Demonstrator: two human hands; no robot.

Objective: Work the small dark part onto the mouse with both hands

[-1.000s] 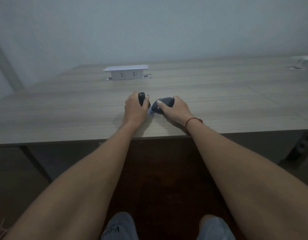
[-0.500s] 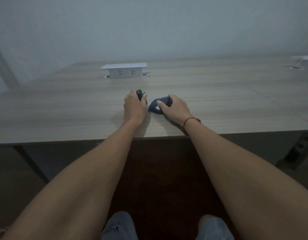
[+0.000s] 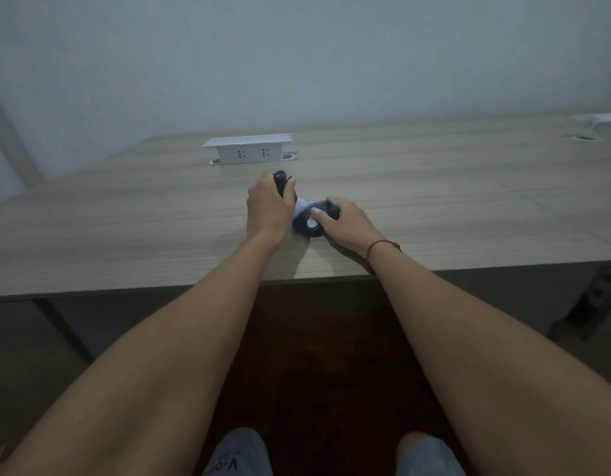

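Hands met near the front edge of the wooden worktop (image 3: 434, 207), close together over a small dark gadget. The left hand (image 3: 269, 209) had its fingers curled round a slim dark handle-like piece (image 3: 280, 178), whose rounded tip stood up beyond the knuckles. The right hand (image 3: 345, 219) gripped a rounded dark body (image 3: 305, 225) that rested on the worktop, the thumb pressing on its top beside a pale patch. A pale strip (image 3: 301, 207) ran between the two pieces, so they looked joined, though what the gadget was could not be told in the dim light.

Compared with a second earlier, the left hand had risen and drawn away from the person, and the pale strip showed longer between the pieces, while the rounded body had stayed put under the right hand. That suggested the slim piece was being pulled out or unfolded from the body, with the right hand serving as the anchor.

Farther back a white socket box (image 3: 249, 151) stood on the worktop, well apart from the hands. A red cord (image 3: 383, 245) circled the right wrist.
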